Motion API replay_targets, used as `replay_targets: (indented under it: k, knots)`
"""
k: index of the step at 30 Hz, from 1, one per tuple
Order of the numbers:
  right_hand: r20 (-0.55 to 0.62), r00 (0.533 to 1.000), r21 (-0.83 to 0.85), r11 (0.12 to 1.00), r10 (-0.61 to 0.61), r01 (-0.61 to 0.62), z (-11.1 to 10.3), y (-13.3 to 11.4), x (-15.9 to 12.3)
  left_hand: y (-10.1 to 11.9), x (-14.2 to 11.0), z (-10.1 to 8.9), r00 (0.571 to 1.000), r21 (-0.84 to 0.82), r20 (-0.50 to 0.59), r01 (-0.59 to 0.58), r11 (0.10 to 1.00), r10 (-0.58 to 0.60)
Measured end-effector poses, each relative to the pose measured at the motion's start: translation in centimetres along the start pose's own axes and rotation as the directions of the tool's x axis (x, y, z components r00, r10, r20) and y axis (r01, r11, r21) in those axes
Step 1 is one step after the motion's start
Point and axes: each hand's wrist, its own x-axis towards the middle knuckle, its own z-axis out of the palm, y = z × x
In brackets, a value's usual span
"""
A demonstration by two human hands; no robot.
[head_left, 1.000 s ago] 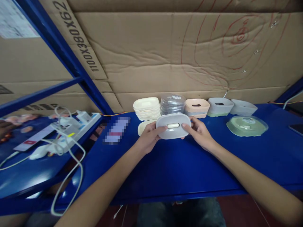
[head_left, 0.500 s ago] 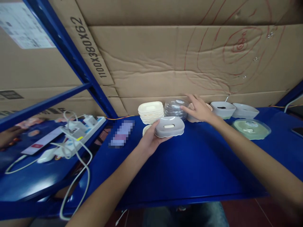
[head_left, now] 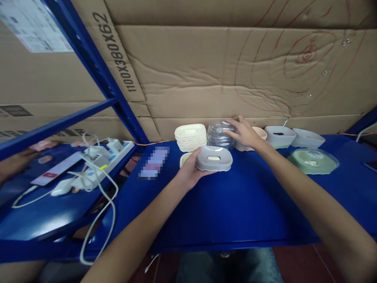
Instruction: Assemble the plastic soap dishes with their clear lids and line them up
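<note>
My left hand [head_left: 190, 169] grips a grey oval plastic box [head_left: 218, 156] from its left side, thumb over the edge and fingers beneath. The box has a slot in its middle and a pale wavy rim below. At the back, my right hand [head_left: 245, 133] has thumb and fingers on the edge of the top lid of a stack of clear plastic lids [head_left: 219, 137]; a round label shows on it. Left of the lids stands a stack of cream oval trays [head_left: 191, 136]. Behind my left hand a cream piece [head_left: 184, 159] is mostly hidden.
To the right are a peach box [head_left: 260, 133], grey boxes [head_left: 279, 136] and a green box under a clear lid [head_left: 313, 160]. A blurred-out phone [head_left: 154, 163] lies left. A power strip [head_left: 103, 167] with looping cables sits beyond the blue post. Another person's hand [head_left: 17, 163] shows far left.
My right hand has moved left and down onto the clear lids, its fingers drawing together. The left hand still holds the grey box. The whole view has shifted slightly.
</note>
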Motion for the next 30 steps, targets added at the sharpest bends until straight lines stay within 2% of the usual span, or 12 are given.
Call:
replay_targets:
  k: [2,4,6,8,10,13,15,20,25,30]
  knots:
    - [-0.121,0.992,0.011,0.999,0.034,-0.033,-0.2,-0.1,-0.2,-0.1,-0.1,0.0,1.000,0.003,0.000,0.006,1.000,-0.006]
    - [-0.253,0.965,0.047,0.997,0.071,-0.061,-0.8,-0.6,-0.9,-0.1,-0.1,-0.1,1.000,0.007,0.014,0.007,1.000,-0.007]
    - [-0.322,0.943,0.088,0.995,0.081,-0.055,-1.8,-1.7,-2.4,-0.2,0.0,-0.2,0.999,0.011,0.048,0.003,1.000,-0.004]
    - [-0.310,0.949,0.111,0.994,0.054,-0.021,-2.6,-3.3,-4.7,-0.3,0.0,-0.3,0.996,0.009,0.088,-0.004,1.000,0.003]
    - [-0.249,0.968,0.120,0.993,0.010,0.021,-2.9,-5.1,-7.5,-0.4,0.0,-0.2,0.992,-0.001,0.128,-0.001,1.000,0.001]
    - [-0.191,0.981,0.160,0.985,-0.033,0.064,-2.0,-7.0,-11.2,-0.8,-0.2,0.0,0.983,-0.014,0.182,0.035,0.999,-0.032]
    - [-0.170,0.985,0.177,0.982,-0.040,0.070,-1.0,-7.5,-12.6,-1.1,-0.4,0.3,0.976,-0.018,0.212,0.052,0.998,-0.047]
    - [-0.159,0.986,0.199,0.977,-0.038,0.070,0.6,-7.7,-13.1,-1.5,-0.7,0.8,0.973,-0.033,0.228,0.043,0.999,-0.034]
    - [-0.196,0.979,0.196,0.977,-0.046,0.085,0.8,-7.8,-13.0,-1.5,-0.7,0.7,0.973,-0.033,0.229,0.039,0.999,-0.030]
    - [-0.177,0.984,0.211,0.975,-0.028,0.066,1.1,-7.9,-13.2,-1.5,-0.8,0.6,0.963,-0.021,0.269,0.022,1.000,-0.015]
